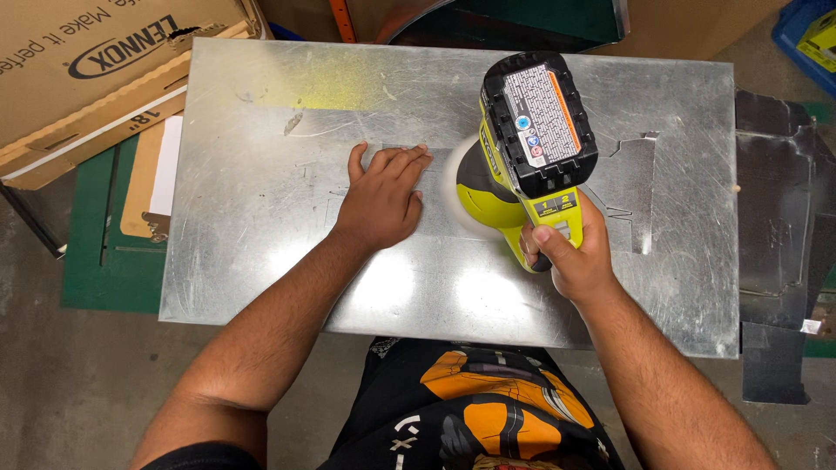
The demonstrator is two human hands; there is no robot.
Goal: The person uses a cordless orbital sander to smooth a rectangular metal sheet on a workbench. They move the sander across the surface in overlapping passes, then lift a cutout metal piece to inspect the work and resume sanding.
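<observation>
A large galvanized sheet-metal panel lies flat in front of me, with smaller cut metal pieces lying on it. My left hand presses flat, fingers together, on a small metal piece near the panel's middle. My right hand grips the handle of a yellow-green cordless sander with a black battery pack on top. The sander's round white pad rests on the metal just right of my left hand.
A cardboard box sits at the upper left, beside a clipboard on a green mat. Dark sheet-metal scraps lie at the right. A notched metal piece lies on the panel's right part. Concrete floor lies below.
</observation>
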